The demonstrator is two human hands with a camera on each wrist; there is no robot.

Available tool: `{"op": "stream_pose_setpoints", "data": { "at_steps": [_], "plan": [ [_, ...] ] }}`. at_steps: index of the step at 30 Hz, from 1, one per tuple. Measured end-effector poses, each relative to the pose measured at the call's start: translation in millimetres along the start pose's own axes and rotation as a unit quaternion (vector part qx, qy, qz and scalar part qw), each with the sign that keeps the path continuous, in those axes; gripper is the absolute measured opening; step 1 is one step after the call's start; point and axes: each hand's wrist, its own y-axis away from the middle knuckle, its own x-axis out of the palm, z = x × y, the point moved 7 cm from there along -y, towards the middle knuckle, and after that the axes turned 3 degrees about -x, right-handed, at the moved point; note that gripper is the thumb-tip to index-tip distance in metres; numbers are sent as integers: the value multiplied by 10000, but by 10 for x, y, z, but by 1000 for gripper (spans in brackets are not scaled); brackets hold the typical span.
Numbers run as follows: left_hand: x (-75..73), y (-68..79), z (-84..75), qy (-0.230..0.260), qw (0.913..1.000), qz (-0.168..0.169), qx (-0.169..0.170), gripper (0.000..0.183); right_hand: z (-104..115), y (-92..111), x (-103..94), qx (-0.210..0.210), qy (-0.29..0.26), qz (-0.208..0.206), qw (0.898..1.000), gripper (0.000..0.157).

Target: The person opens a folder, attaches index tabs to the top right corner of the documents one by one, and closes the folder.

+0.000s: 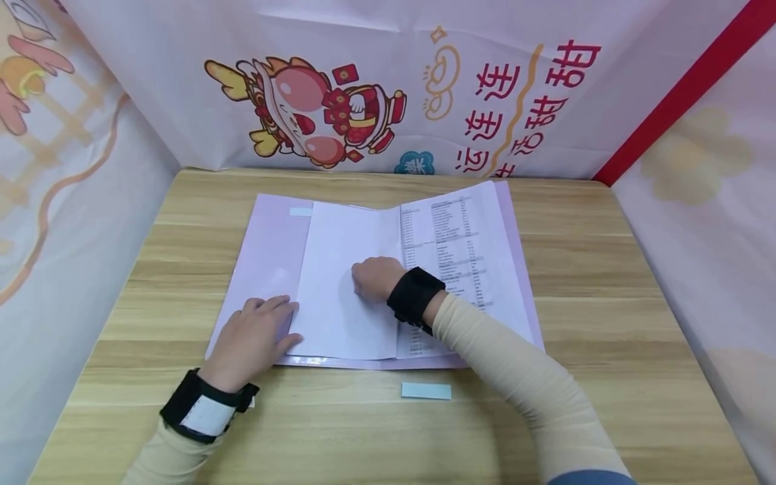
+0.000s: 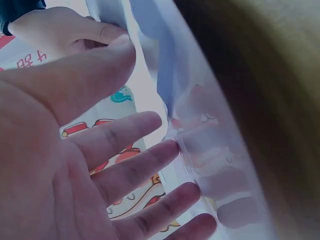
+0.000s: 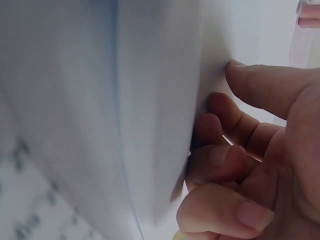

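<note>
A lilac folder (image 1: 261,249) lies spread out on the wooden table, with a blank white page (image 1: 339,263) on its left side and a printed sheet (image 1: 448,236) on its right. My left hand (image 1: 250,340) rests on the folder's left cover beside the page's edge; the left wrist view shows its fingers extended, fingertips against the glossy cover. Near the fold, my right hand (image 1: 378,278) presses on the blank page with curled fingers. In the right wrist view, thumb and knuckles touch the paper, and nothing shows in the grasp.
A pale blue paper strip (image 1: 426,391) lies on the table (image 1: 339,431) in front of the folder. A light blue label (image 1: 300,211) is at the left cover's top. Printed cloth (image 1: 424,81) hangs behind and at both sides.
</note>
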Motion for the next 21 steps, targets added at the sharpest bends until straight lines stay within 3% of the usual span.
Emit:
{"op": "stream_pose_setpoints", "data": {
  "at_steps": [14,21],
  "plan": [
    [-268,-84,-63,212,9994,-236,-136,53,70,162,-120,-144,-231,-294,9992,13],
    [-385,-60,-195,209,9981,-583,0,52,54,202,-187,-286,-218,-529,9980,15]
  ]
}}
